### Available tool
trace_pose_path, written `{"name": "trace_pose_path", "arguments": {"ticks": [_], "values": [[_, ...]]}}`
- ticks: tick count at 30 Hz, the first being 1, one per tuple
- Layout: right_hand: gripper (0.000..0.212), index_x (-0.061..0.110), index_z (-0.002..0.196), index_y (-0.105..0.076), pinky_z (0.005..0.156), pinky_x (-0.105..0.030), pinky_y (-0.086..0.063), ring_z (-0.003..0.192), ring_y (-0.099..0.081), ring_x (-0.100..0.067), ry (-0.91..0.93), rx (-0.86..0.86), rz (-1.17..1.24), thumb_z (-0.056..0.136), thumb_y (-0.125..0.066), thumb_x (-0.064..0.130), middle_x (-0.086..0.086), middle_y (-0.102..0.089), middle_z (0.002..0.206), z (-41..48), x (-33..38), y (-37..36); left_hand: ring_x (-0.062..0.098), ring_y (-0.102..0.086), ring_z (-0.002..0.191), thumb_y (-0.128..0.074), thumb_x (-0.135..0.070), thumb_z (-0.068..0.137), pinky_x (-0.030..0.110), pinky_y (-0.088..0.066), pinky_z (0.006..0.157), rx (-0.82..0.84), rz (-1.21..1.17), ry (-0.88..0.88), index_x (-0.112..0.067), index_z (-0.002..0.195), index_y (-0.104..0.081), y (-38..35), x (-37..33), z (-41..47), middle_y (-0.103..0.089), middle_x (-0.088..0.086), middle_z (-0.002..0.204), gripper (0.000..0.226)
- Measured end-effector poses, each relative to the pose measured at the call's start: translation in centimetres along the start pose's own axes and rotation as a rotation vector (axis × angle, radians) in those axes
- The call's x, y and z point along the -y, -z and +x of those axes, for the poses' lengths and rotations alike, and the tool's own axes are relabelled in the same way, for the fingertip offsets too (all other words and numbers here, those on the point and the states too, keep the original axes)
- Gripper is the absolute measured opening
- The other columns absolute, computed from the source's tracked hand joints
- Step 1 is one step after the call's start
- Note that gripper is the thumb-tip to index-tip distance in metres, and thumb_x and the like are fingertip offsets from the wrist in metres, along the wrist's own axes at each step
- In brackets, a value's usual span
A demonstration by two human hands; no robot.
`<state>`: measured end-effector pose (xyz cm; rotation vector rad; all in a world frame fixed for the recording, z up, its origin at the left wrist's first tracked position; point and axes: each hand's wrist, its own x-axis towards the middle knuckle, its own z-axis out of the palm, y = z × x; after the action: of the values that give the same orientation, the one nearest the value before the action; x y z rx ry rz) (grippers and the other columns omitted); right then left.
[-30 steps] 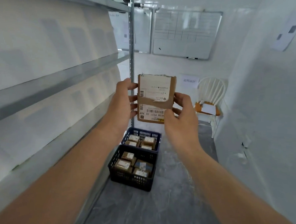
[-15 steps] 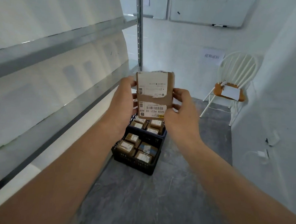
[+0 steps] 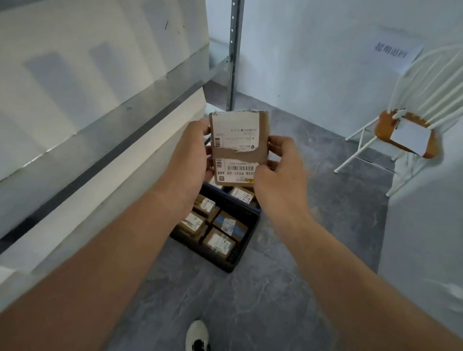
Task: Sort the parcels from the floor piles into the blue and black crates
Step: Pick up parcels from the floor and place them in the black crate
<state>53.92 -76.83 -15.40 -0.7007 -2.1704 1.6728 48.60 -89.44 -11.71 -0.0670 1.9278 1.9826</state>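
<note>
Both my hands hold one brown cardboard parcel [image 3: 238, 146] with torn white labels and a barcode, upright in front of me. My left hand [image 3: 189, 157] grips its left edge and my right hand [image 3: 280, 175] grips its right and lower edge. Below the parcel on the grey floor sits the black crate [image 3: 243, 256], with several small labelled parcels packed in it. Behind it the blue crate [image 3: 234, 195] is mostly hidden by my hands and the held parcel; a parcel with a white label shows in it.
A metal shelving unit [image 3: 102, 120] runs along the left, with its upright post [image 3: 234, 49] behind the crates. A white chair [image 3: 427, 105] with a brown seat and a paper on it stands at the right wall. My shoe [image 3: 197, 337] is on the floor.
My view has tilted down and moved closer to the crates. The parcel stays in both hands and has come lower, now right above the crates.
</note>
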Motion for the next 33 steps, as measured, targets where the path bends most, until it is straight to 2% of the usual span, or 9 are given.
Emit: {"name": "trace_pose_path", "arguments": {"ticks": [4,8,10,15,17,20,24,28,33], "values": [[0.046,0.027,0.13,-0.054,0.065,-0.013,-0.059,0.092,-0.067,0.003,-0.01,0.067,-0.028,0.101,-0.052,-0.008,0.028,-0.057,0.103,7.1,-2.2,-1.2,0.003,-0.072,0.065,-0.03,-0.041,0.108,0.016,-0.053,0.053,-0.07,-0.002,0.038,-0.029,0.098,-0.062,-1.7,0.8,6.4,-0.074,-0.005,0.085,0.036],[0.049,0.024,0.131,-0.052,0.075,-0.025,-0.066,0.106,-0.072,-0.008,-0.023,0.186,-0.059,0.098,-0.052,-0.012,0.025,-0.057,0.104,14.9,-5.6,-2.2,0.001,-0.071,0.061,-0.03,-0.042,0.108,0.015,-0.053,0.052,-0.172,-0.033,0.066,-0.029,0.092,-0.063,-4.1,2.4,13.0,-0.074,-0.013,0.065,0.039],[0.046,0.025,0.128,-0.051,0.074,-0.025,-0.067,0.107,-0.073,-0.011,-0.032,0.252,-0.072,0.098,-0.053,-0.01,0.023,-0.058,0.106,18.9,-7.4,-2.8,0.0,-0.07,0.059,-0.029,-0.043,0.108,0.014,-0.053,0.052,-0.245,-0.053,0.077,-0.031,0.089,-0.063,-5.7,3.7,16.2,-0.073,-0.014,0.062,0.041],[0.038,0.021,0.135,-0.054,0.065,-0.015,-0.06,0.094,-0.067,0.005,0.016,0.449,-0.116,0.103,-0.057,0.0,0.02,-0.063,0.111,27.8,-11.2,-4.7,0.008,-0.075,0.08,-0.033,-0.046,0.106,0.018,-0.055,0.057,-0.514,-0.202,0.136,-0.026,0.11,-0.065,-8.3,7.5,23.1,-0.078,-0.003,0.092,0.038],[0.038,0.022,0.133,-0.055,0.062,-0.011,-0.057,0.091,-0.066,0.006,0.002,0.5,-0.142,0.102,-0.056,0.0,0.014,-0.066,0.115,29.9,-12.8,-5.6,0.01,-0.076,0.084,-0.035,-0.046,0.105,0.023,-0.056,0.064,-0.585,-0.247,0.179,-0.027,0.11,-0.065,-8.7,9.1,24.8,-0.079,-0.004,0.091,0.036],[0.039,0.024,0.127,-0.056,0.063,-0.011,-0.057,0.095,-0.07,0.0,-0.053,0.576,-0.144,0.1,-0.054,-0.004,0.015,-0.066,0.112,31.9,-16.0,-7.6,0.01,-0.075,0.077,-0.033,-0.043,0.107,0.022,-0.058,0.059,-0.638,-0.287,0.224,-0.027,0.102,-0.065,-8.2,11.9,26.8,-0.078,-0.004,0.086,0.036],[0.033,0.026,0.124,-0.057,0.069,-0.02,-0.063,0.099,-0.073,-0.003,-0.118,0.644,-0.17,0.102,-0.059,0.001,0.015,-0.069,0.113,32.4,-22.3,-10.9,0.008,-0.073,0.071,-0.034,-0.039,0.107,0.02,-0.056,0.055,-0.714,-0.284,0.263,-0.025,0.106,-0.064,-6.7,17.9,29.3,-0.077,-0.003,0.087,0.034],[0.036,0.03,0.121,-0.057,0.075,-0.022,-0.064,0.1,-0.071,-0.002,-0.138,0.707,-0.263,0.1,-0.059,0.001,0.019,-0.069,0.106,32.2,-29.9,-14.1,0.011,-0.074,0.077,-0.035,-0.037,0.107,0.024,-0.057,0.061,-0.744,-0.319,0.347,-0.027,0.097,-0.069,-5.1,26.2,31.1,-0.077,-0.009,0.077,0.037],[0.038,0.027,0.125,-0.061,0.078,-0.026,-0.066,0.092,-0.07,0.003,-0.209,0.723,-0.358,0.1,-0.061,-0.001,0.022,-0.067,0.102,31.0,-40.9,-17.4,0.005,-0.073,0.067,-0.036,-0.037,0.107,0.02,-0.056,0.055,-0.752,-0.374,0.465,-0.024,0.1,-0.071,-3.1,37.5,32.3,-0.075,-0.011,0.069,0.038]]}}
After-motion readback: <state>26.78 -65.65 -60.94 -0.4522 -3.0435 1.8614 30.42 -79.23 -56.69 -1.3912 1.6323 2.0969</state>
